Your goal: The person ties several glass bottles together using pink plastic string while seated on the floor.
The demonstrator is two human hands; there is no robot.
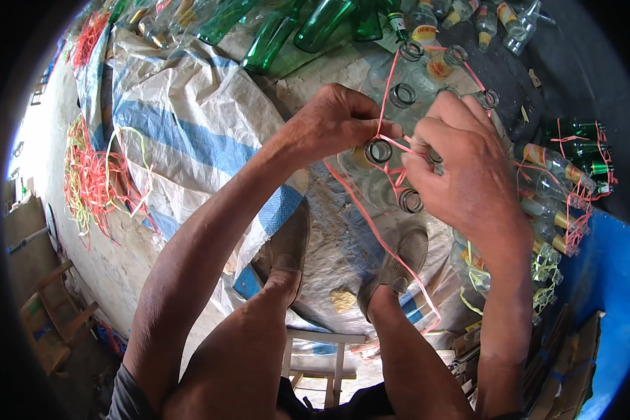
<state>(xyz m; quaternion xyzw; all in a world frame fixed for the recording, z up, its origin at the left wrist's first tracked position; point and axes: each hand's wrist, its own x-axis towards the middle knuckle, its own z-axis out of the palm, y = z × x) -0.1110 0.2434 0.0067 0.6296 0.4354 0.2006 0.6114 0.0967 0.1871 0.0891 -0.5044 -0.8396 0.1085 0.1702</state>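
Observation:
Several clear glass bottles stand upright in a cluster, mouths up. Pink plastic twine runs around their necks and pulls into a tangle by the nearest mouths. My left hand is closed, thumb and forefinger pinching the twine just above one bottle neck. On the other side, my right hand has its fingers curled in on the same twine, which stretches tight between both hands. My right hand covers some of the bottles. A loose tail of twine trails down past my shoes.
Green bottles lie at the far side. On the right are tied bundles of bottles beside a blue panel. A white and blue woven sack spreads out on the left, near a heap of loose twine.

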